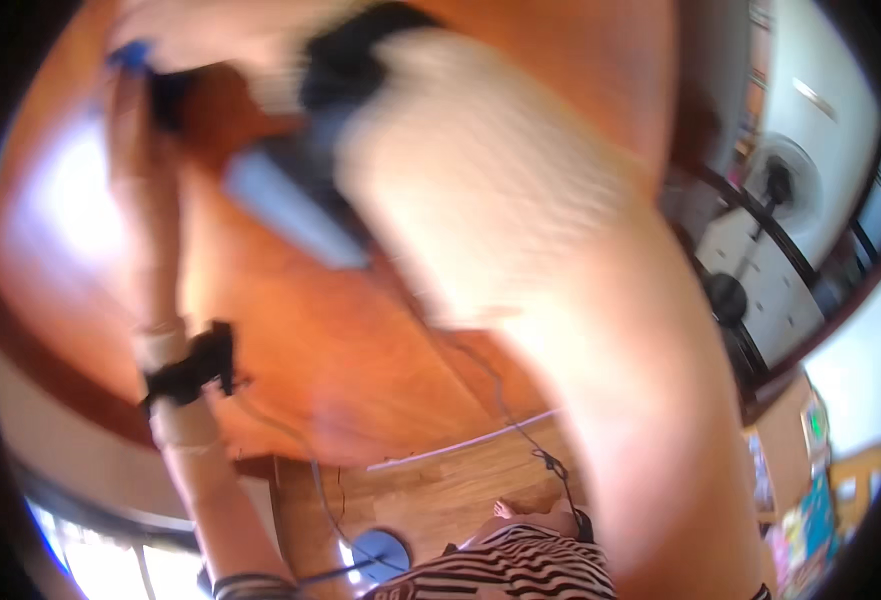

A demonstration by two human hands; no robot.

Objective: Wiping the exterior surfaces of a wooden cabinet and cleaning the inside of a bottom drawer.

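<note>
Glossy orange surface [300, 360] backs left hand [148, 190] and right hand [245, 35]; whether blurred fingers [128, 110] curl or spread, I cannot tell.

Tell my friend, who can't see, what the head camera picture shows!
Blurred, a person's left hand and right hand reach over an orange-brown table, near a blue-grey object. A fan stands at right; a striped shirt shows below.
</note>
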